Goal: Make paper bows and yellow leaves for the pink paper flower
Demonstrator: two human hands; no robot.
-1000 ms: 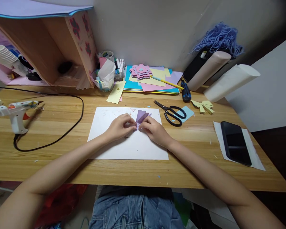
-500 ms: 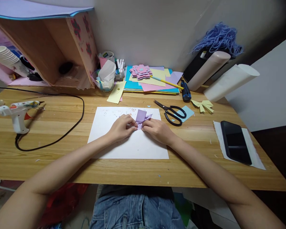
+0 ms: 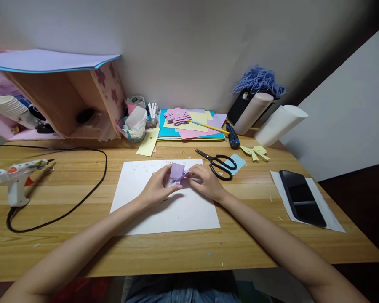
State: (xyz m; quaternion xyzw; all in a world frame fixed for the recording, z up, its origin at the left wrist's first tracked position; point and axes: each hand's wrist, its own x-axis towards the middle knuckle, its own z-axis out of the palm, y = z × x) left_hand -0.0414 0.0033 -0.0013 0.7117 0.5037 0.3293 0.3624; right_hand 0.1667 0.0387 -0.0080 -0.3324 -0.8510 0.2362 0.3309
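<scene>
A small folded piece of lilac paper [image 3: 177, 172] lies over the far part of a white sheet [image 3: 177, 210] on the wooden desk. My left hand [image 3: 158, 187] pinches its left side and my right hand [image 3: 205, 181] pinches its right side, the fingers of both closed on the folds. Part of the lilac piece is hidden under my fingers.
Black scissors [image 3: 219, 162] lie just right of my right hand on a blue scrap. A glue gun [image 3: 14, 176] with its black cable sits far left. Coloured paper stack [image 3: 189, 124], a yellow paper bow [image 3: 255, 152] and a black phone [image 3: 301, 198] surround the sheet.
The head camera tilted up, so everything sits lower in view. My fingers have shifted on the lilac paper, which now looks more bunched up between both hands.
</scene>
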